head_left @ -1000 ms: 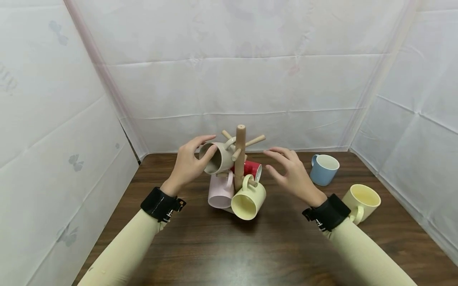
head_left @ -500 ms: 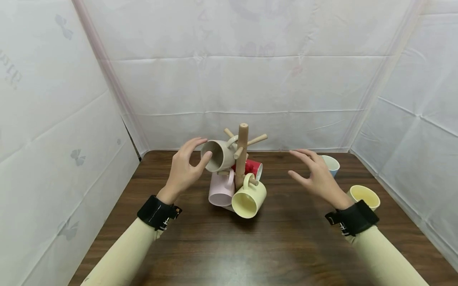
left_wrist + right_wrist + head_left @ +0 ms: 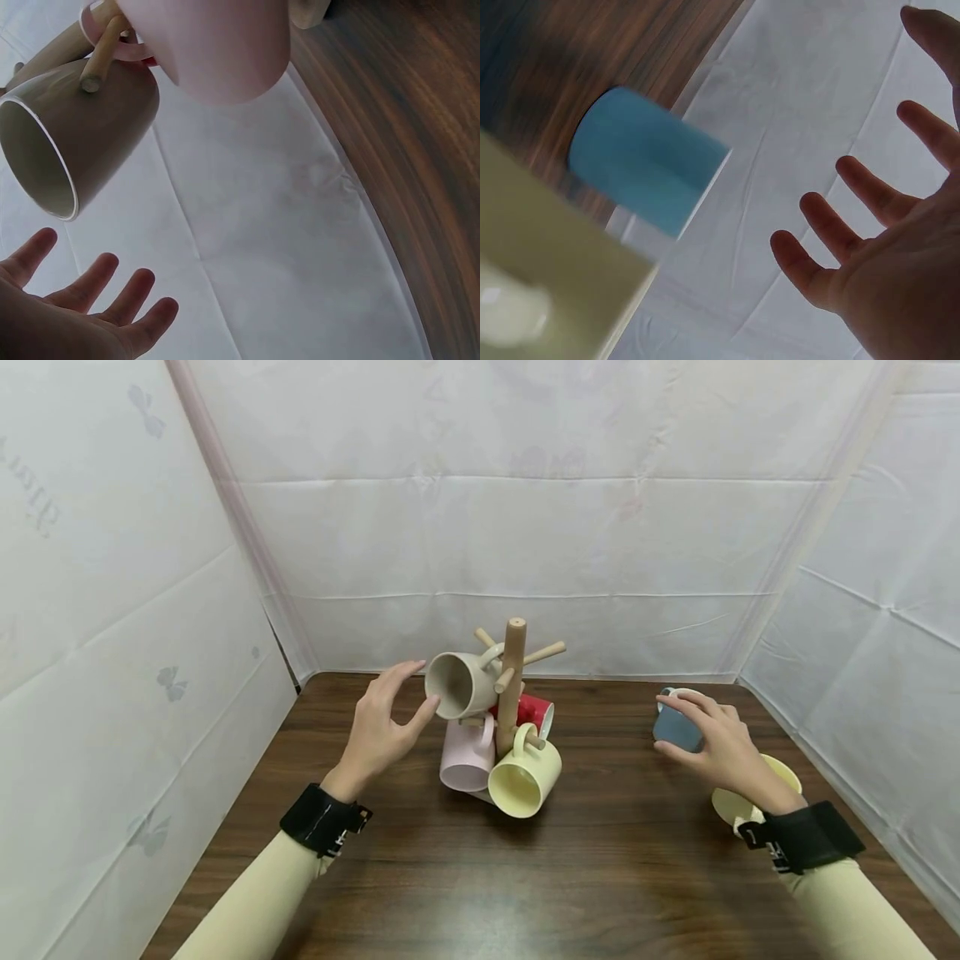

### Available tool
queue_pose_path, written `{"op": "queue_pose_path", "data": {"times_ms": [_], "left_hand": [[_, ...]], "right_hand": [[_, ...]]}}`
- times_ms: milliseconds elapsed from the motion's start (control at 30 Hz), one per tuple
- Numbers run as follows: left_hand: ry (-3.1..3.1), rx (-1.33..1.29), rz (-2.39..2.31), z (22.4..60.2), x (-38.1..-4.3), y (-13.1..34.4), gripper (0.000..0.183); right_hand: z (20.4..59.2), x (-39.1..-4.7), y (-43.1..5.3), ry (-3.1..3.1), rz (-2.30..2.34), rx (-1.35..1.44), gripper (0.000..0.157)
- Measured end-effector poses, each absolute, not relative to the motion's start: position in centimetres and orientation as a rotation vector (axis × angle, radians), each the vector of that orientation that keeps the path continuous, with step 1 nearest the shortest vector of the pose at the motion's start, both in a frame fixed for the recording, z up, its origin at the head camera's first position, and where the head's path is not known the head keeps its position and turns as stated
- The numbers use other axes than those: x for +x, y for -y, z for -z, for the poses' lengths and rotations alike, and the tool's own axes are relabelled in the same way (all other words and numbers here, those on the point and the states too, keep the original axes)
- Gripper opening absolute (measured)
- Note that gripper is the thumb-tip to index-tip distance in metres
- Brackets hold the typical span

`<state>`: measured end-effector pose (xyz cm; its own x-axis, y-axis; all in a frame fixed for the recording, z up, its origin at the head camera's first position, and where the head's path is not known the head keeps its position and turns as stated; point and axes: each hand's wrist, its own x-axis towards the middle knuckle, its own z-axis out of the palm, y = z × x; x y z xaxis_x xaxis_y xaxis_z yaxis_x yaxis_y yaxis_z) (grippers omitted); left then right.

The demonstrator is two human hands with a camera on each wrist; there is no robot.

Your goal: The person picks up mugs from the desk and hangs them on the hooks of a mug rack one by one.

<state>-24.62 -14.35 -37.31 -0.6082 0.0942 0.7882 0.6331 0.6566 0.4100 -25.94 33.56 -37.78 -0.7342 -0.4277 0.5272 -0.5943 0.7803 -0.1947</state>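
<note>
A wooden mug tree (image 3: 513, 681) stands mid-table with several mugs on its pegs. A grey-beige mug (image 3: 461, 685) hangs at its upper left, mouth toward my left hand (image 3: 378, 727). That hand's fingers are spread just left of the mug; the left wrist view shows a gap between fingertips and rim. Lower down hang a pink mug (image 3: 467, 756), a pale yellow mug (image 3: 525, 772) and a partly hidden red mug (image 3: 534, 714). My right hand (image 3: 723, 747), fingers extended, is in front of a blue mug (image 3: 677, 727), apart from it in the right wrist view (image 3: 645, 157).
Another yellow mug (image 3: 783, 772) stands upright at the right, partly covered by my right wrist. Two bare pegs (image 3: 545, 652) stick out at the top of the mug tree. White sheeting (image 3: 480, 543) walls the back and sides of the dark wooden table (image 3: 540, 885).
My right hand has moved right, from beside the mug tree to the blue mug. My left hand has drawn slightly left and down, away from the grey-beige mug, which stays hanging.
</note>
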Motion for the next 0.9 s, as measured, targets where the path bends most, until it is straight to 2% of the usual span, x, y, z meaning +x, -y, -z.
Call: {"op": "queue_pose_path", "data": {"times_ms": [433,667,900], "left_hand": [[2.127,-0.56,0.876,38.4,-24.1,15.1,0.051],[2.15,-0.548,0.864,39.0,-24.1,15.4,0.051],[2.191,-0.515,0.871,39.8,-23.9,15.7,0.05]], "right_hand": [[37.7,-24.9,-38.4,2.77,-0.336,0.633,0.067],[37.9,-24.3,-40.0,2.943,-0.299,0.576,0.073],[38.6,-24.1,-40.9,2.83,-0.361,0.648,0.065]]}}
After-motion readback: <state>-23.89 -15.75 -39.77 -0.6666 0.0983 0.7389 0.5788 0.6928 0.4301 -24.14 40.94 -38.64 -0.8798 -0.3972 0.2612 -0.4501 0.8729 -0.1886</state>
